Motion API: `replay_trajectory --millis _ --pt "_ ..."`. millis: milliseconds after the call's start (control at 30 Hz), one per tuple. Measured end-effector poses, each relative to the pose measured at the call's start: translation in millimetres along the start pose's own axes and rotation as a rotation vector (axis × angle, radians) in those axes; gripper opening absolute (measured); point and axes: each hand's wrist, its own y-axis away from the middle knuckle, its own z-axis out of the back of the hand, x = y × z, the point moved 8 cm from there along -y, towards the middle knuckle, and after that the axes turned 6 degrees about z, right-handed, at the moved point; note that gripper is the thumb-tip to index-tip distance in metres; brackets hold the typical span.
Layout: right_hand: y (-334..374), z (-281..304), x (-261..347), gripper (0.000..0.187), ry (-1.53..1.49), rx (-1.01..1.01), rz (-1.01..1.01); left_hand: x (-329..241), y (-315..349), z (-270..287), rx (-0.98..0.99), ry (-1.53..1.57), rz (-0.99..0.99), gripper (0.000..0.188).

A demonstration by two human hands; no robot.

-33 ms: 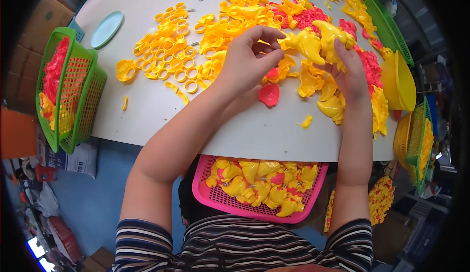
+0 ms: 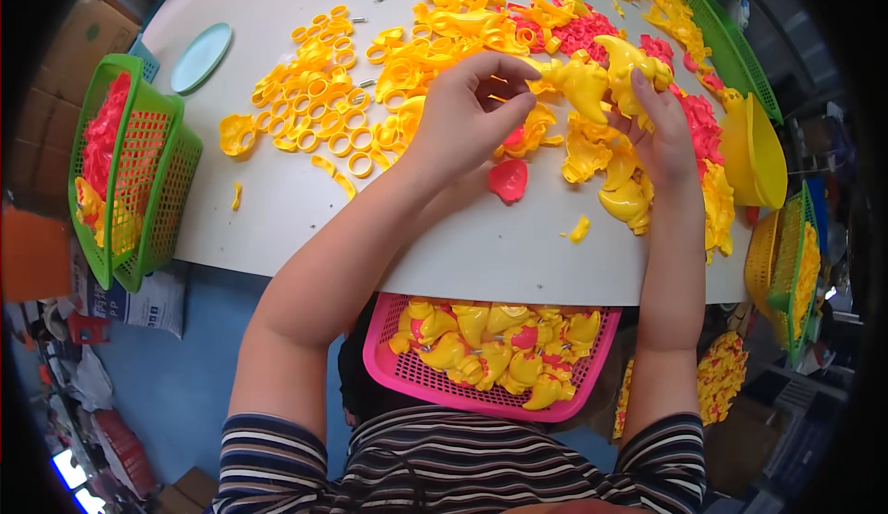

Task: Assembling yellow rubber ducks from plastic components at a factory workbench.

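Observation:
My left hand (image 2: 476, 111) is over the middle of the table, fingers curled, with its fingertips at the narrow left end of a curved, pointed yellow plastic piece (image 2: 583, 86). The exact contact there is hard to see. Beside it, my right hand (image 2: 659, 121) grips a glossy yellow plastic piece (image 2: 631, 68), thumb on its near side. The two pieces hang close together. Below my hands lie a red plastic cup-shaped piece (image 2: 508, 181) and another curved yellow piece (image 2: 626, 202).
Yellow rings (image 2: 319, 107), yellow shells and red pieces (image 2: 585, 33) cover much of the white table (image 2: 268, 227). A pink basket (image 2: 375, 352) of yellow parts sits at my lap. Green baskets (image 2: 166, 181) stand left, near a pale blue plate (image 2: 202, 57). A yellow scoop-like container (image 2: 758, 158) stands right.
The gap between the two yellow pieces looks very slightly wider. Both hands are almost where they were.

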Motion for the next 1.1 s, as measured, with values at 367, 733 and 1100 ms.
replay_trajectory --millis 367,733,1100 --pt "7 25 31 0.055 0.761 -0.455 0.526 -28 15 -13 -0.111 -0.569 -0.466 0.012" --pt "24 -38 7 0.024 1.23 0.117 0.392 -22 11 -3 -0.186 -0.534 -0.376 0.01" --pt "37 -52 51 0.014 1.173 0.176 0.884 -8 6 4 -0.148 -0.133 -0.202 0.024"
